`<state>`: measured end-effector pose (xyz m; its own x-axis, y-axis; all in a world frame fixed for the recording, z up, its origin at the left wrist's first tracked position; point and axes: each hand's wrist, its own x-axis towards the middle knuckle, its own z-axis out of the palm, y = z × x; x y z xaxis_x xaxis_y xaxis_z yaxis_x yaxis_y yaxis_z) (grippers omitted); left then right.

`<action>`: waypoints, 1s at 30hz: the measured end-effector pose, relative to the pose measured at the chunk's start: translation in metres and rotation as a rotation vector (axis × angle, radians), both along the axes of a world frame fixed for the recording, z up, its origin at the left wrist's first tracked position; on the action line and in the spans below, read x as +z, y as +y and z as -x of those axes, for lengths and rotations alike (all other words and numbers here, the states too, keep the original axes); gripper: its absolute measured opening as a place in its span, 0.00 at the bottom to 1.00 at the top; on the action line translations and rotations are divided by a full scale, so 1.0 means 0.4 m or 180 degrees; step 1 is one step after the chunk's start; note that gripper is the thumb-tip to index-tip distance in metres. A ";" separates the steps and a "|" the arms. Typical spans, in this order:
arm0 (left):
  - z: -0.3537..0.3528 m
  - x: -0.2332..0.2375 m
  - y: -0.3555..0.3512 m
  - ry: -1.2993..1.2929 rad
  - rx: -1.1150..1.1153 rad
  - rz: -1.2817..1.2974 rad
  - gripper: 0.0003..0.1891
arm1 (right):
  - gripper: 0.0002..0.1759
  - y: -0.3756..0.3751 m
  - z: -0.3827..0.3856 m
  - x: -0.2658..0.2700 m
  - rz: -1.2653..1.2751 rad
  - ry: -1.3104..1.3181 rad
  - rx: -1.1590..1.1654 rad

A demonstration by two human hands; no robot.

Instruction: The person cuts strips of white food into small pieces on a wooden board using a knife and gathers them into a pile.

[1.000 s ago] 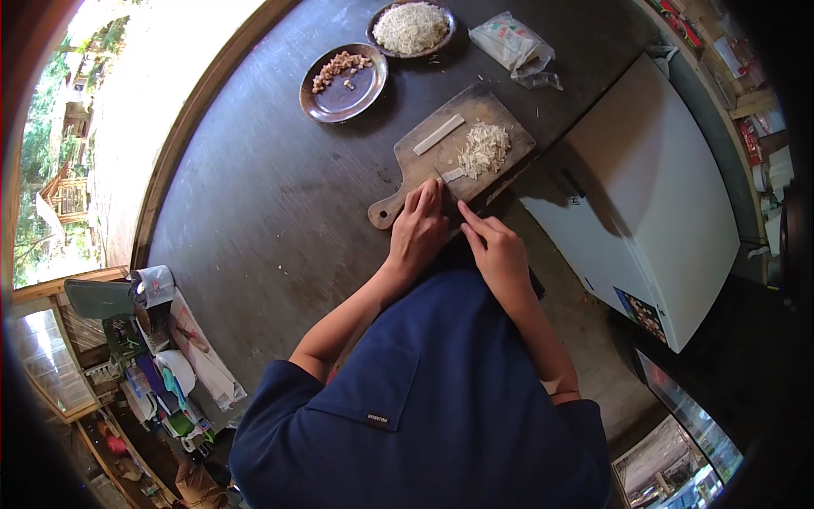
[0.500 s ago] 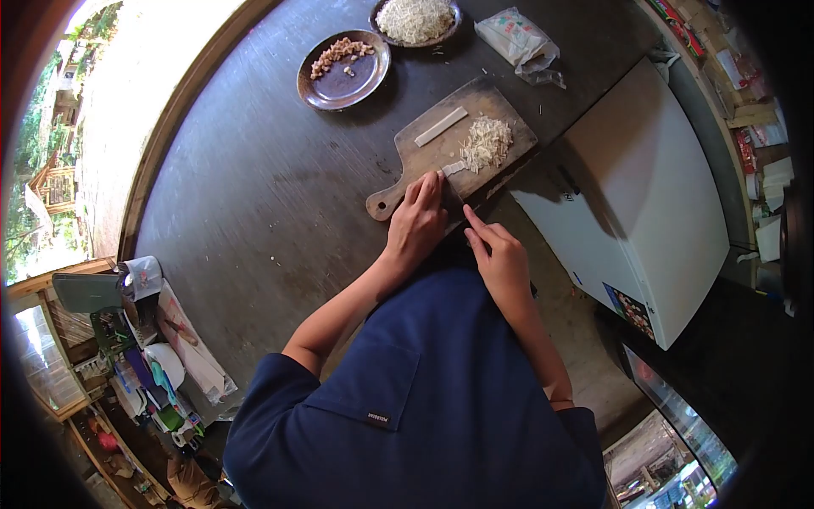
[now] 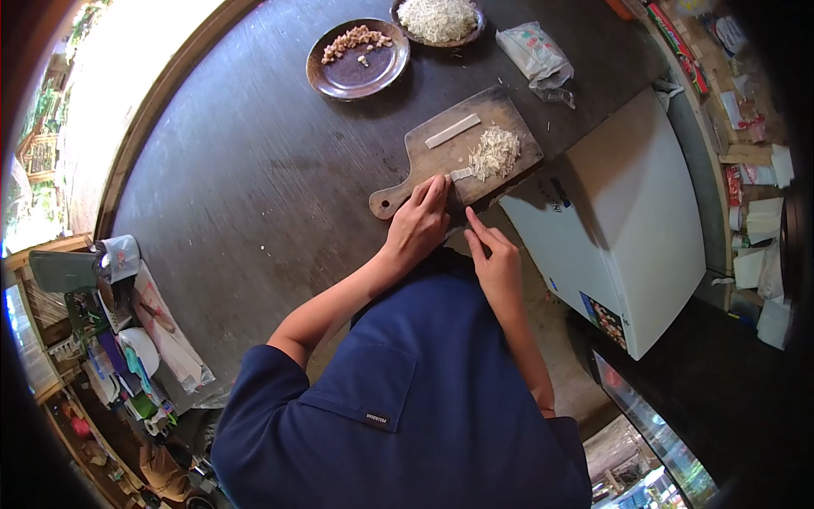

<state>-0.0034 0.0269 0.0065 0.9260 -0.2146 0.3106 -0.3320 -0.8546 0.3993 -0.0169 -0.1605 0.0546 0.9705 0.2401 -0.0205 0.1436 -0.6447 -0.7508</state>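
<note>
A wooden cutting board lies at the table's near edge. On it are a pale strip, a heap of thin pale slivers and a small sliced piece. My left hand rests at the board's near side, its fingertips pressed together at that piece. My right hand is just off the board's near edge, fingers closed with the index finger stretched along what looks like a thin knife, mostly hidden. Beyond the board stand a brown plate with small brown pieces and a bowl of pale shreds.
A plastic bag lies at the table's far right. A white chest freezer stands right of the dark table. At the left edge are a knife on a pinkish sheet and stacked household items.
The view has shifted and turned slightly. Both hands keep nearly the same places at the board, and the slivers and strip look unchanged.
</note>
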 end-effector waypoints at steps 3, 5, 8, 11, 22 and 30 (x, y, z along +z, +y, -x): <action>0.004 0.002 0.001 0.0075 -0.0003 0.0092 0.36 | 0.23 0.013 -0.019 0.003 -0.0099 0.0026 0.0014; -0.001 0.005 0.008 0.0109 0.0005 0.0115 0.36 | 0.24 0.010 -0.014 0.015 -0.0034 0.0047 0.0041; 0.007 0.004 0.003 0.0015 0.0001 0.0187 0.37 | 0.24 -0.006 0.022 0.040 0.0241 0.0208 -0.0024; 0.001 0.011 0.005 0.0045 -0.0013 0.0097 0.36 | 0.25 0.005 0.011 0.027 0.0218 0.0249 -0.0052; -0.004 -0.007 0.010 -0.0096 -0.0070 -0.0027 0.35 | 0.25 -0.001 0.024 0.022 0.0259 0.0124 -0.0030; 0.002 -0.010 0.018 -0.0148 -0.0151 -0.0153 0.37 | 0.25 0.024 0.030 0.022 0.0258 0.0005 -0.0098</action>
<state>-0.0041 0.0343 0.0024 0.8992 -0.2737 0.3414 -0.3900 -0.8552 0.3414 -0.0287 -0.1510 0.0635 0.9774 0.2074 -0.0403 0.1214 -0.7074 -0.6963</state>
